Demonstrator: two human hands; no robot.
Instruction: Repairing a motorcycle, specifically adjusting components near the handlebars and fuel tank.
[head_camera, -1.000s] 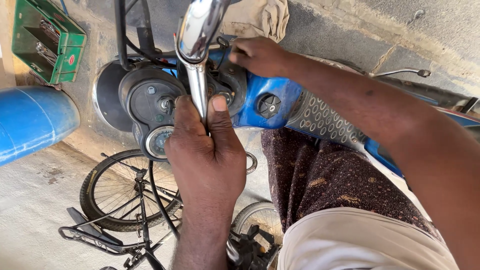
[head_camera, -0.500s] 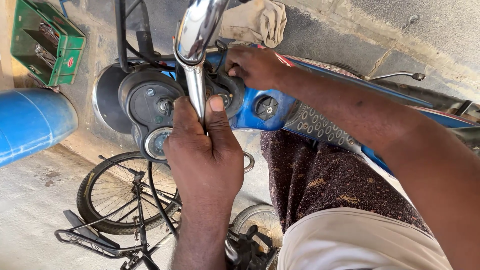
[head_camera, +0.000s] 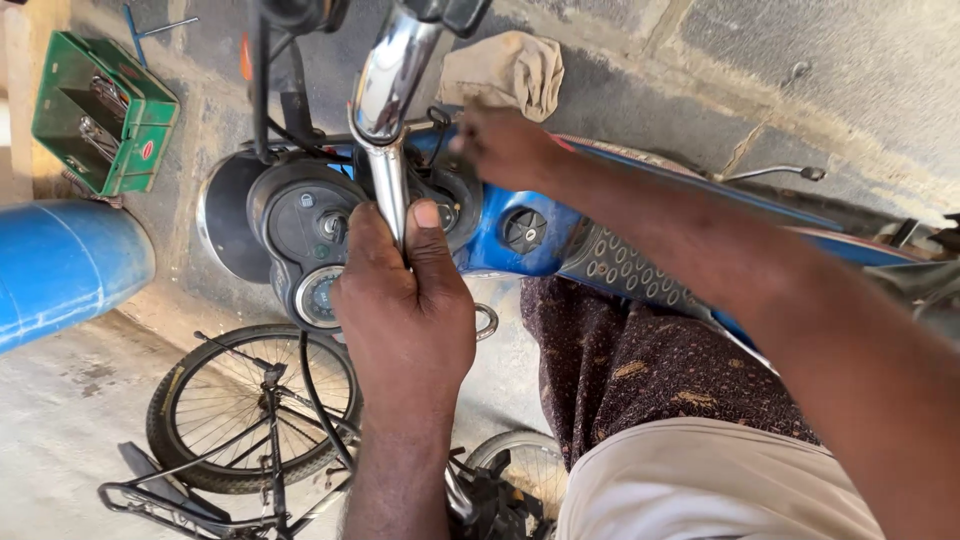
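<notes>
— What's your left hand (head_camera: 405, 300) doing?
— You're gripping the chrome handlebar (head_camera: 388, 110) at frame centre, thumb up along it.
— And your right hand (head_camera: 505, 145)?
— Farther up, it reaches the blue motorcycle (head_camera: 545, 230) beside the handlebar; whether its fingers are clenched, you cannot tell. Upper left, a green crate (head_camera: 100, 115).

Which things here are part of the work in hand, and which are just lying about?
In hand: left hand gripping chrome handlebar; right hand at blue motorbike.
Lying about: green crate, blue drum, bicycle, cloth.
</notes>
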